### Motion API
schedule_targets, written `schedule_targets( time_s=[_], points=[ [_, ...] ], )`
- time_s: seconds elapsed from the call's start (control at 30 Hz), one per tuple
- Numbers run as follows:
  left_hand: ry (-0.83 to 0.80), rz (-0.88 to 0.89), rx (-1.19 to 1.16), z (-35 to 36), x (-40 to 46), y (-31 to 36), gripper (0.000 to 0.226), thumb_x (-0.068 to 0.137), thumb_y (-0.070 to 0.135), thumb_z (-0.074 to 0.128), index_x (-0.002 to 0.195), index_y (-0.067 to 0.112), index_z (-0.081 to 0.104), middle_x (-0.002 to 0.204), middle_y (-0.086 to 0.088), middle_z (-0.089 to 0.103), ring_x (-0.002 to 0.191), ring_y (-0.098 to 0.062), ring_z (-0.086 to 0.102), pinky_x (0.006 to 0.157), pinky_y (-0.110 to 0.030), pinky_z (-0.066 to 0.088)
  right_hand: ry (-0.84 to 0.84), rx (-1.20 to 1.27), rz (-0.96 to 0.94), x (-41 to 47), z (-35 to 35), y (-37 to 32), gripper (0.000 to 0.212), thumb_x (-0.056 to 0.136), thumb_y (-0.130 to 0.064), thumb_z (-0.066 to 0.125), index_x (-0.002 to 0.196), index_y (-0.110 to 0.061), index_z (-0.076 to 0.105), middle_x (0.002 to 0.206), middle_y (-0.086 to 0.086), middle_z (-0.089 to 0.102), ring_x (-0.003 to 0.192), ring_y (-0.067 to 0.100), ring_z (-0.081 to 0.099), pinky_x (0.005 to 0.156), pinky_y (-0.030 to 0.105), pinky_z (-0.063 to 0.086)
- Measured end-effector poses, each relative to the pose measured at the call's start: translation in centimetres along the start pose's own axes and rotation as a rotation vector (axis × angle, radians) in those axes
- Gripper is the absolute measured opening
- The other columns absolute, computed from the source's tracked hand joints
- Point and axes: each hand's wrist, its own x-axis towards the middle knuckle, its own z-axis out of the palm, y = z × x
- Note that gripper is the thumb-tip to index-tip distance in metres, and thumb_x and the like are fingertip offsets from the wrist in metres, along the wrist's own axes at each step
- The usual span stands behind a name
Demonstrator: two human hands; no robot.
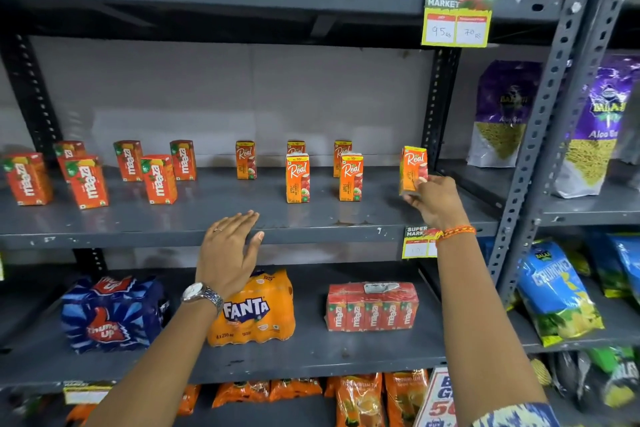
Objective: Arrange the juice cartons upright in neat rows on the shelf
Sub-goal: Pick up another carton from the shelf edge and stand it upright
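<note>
On the grey middle shelf (207, 215) several orange Real juice cartons (298, 178) stand upright in two rows right of centre. Several red Maaza cartons (158, 179) stand upright on the left part. My right hand (434, 199) grips one more Real carton (412, 168) by its lower right side, holding it slightly tilted near the shelf's right end, just above the surface. My left hand (230, 248) hovers over the shelf's front edge with flat, spread fingers and holds nothing.
A perforated upright post (540, 121) bounds the shelf on the right, with purple snack bags (504, 114) beyond. Below lie a Thums Up pack (110, 314), a Fanta pack (256, 312) and a wrapped Maaza multipack (372, 307). A price tag (455, 19) hangs above.
</note>
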Motion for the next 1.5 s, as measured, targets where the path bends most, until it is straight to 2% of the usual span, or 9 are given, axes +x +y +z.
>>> schedule_targets(
  time_s=[0.27, 0.37, 0.53, 0.67, 0.77, 0.93, 1.17, 1.37, 1.5],
  points=[
    [-0.042, 0.040, 0.125, -0.7, -0.1, -0.8, 0.062, 0.098, 0.052, 0.029, 0.141, 0.014, 0.051, 0.143, -0.006, 0.055, 0.132, -0.021, 0.052, 0.113, -0.039, 0.035, -0.136, 0.191, -0.072, -3.3, 1.0, 0.1, 0.040, 0.098, 0.000, 0.049, 0.137, 0.005, 0.042, 0.131, 0.020, 0.055, 0.118, 0.034, 0.060, 0.094, 0.046, 0.055],
    [-0.034, -0.026, 0.148, -1.6, -0.2, -2.3, 0.067, 0.097, 0.054, 0.025, 0.138, 0.009, 0.054, 0.139, -0.011, 0.058, 0.128, -0.026, 0.056, 0.110, -0.042, 0.039, -0.149, 0.150, -0.103, -4.3, 2.1, -0.4, 0.044, 0.094, 0.002, 0.056, 0.136, -0.001, 0.043, 0.122, 0.014, 0.061, 0.114, 0.030, 0.062, 0.092, 0.047, 0.056],
    [-0.014, -0.127, 0.138, -3.4, -0.5, -6.6, 0.072, 0.096, 0.056, 0.020, 0.132, 0.006, 0.059, 0.134, -0.014, 0.062, 0.125, -0.030, 0.058, 0.109, -0.044, 0.040, -0.248, -0.023, -0.262, -6.7, 7.8, -1.9, 0.040, 0.085, 0.006, 0.067, 0.121, -0.003, 0.052, 0.102, 0.005, 0.064, 0.095, 0.017, 0.065, 0.075, 0.029, 0.058],
    [-0.036, -0.064, 0.163, -3.9, -0.8, -8.5, 0.069, 0.097, 0.055, 0.020, 0.135, 0.011, 0.057, 0.138, -0.009, 0.060, 0.128, -0.026, 0.056, 0.112, -0.041, 0.037, -0.376, -0.185, -0.334, -8.5, 15.3, -1.5, 0.039, 0.079, 0.006, 0.073, 0.099, -0.021, 0.054, 0.086, -0.006, 0.059, 0.079, 0.004, 0.061, 0.062, 0.016, 0.052],
    [-0.010, -0.047, 0.138, -3.8, -0.9, -8.9, 0.066, 0.098, 0.054, 0.020, 0.134, 0.015, 0.058, 0.137, -0.005, 0.061, 0.127, -0.022, 0.056, 0.112, -0.038, 0.034, -0.419, -0.326, -0.358, -9.2, 20.7, 0.0, 0.036, 0.079, 0.000, 0.075, 0.100, -0.020, 0.053, 0.087, -0.008, 0.061, 0.083, 0.007, 0.063, 0.066, 0.018, 0.053],
    [-0.026, -0.052, 0.111, -3.8, -1.0, -9.1, 0.065, 0.097, 0.055, 0.021, 0.136, 0.016, 0.056, 0.139, -0.004, 0.059, 0.129, -0.022, 0.054, 0.113, -0.037, 0.032, -0.409, -0.576, -0.344, -8.9, 26.3, 2.4, 0.044, 0.080, -0.012, 0.077, 0.118, -0.007, 0.057, 0.118, 0.010, 0.069, 0.112, 0.027, 0.065, 0.099, 0.044, 0.052],
    [-0.038, -0.041, 0.100, -4.3, -1.2, -9.0, 0.069, 0.096, 0.058, 0.020, 0.140, 0.017, 0.052, 0.144, -0.004, 0.054, 0.134, -0.021, 0.049, 0.117, -0.036, 0.027, -0.355, -0.680, -0.339, -8.2, 28.3, 3.4, 0.043, 0.086, -0.016, 0.071, 0.123, -0.006, 0.051, 0.125, 0.015, 0.065, 0.118, 0.034, 0.062, 0.101, 0.045, 0.050],
    [-0.010, -0.294, -0.014, -5.7, 2.4, -7.5, 0.052, 0.089, 0.059, 0.048, 0.119, 0.021, 0.066, 0.103, -0.004, 0.074, 0.092, -0.025, 0.069, 0.077, -0.037, 0.054, -0.382, -0.718, -0.402, -9.0, 26.6, 3.2, 0.052, 0.087, -0.014, 0.070, 0.133, -0.009, 0.046, 0.126, 0.012, 0.063, 0.117, 0.027, 0.061, 0.099, 0.038, 0.051],
    [-0.281, -0.423, -0.431, -5.5, 7.5, -7.8, 0.081, 0.081, 0.041, 0.073, 0.147, 0.013, 0.035, 0.139, -0.008, 0.056, 0.122, -0.025, 0.057, 0.102, -0.043, 0.047, -0.130, -0.444, -0.478, -9.4, 21.6, 3.5, 0.035, 0.088, 0.000, 0.063, 0.120, -0.013, 0.059, 0.108, 0.004, 0.063, 0.095, 0.014, 0.063, 0.083, 0.027, 0.058]
  ],
)
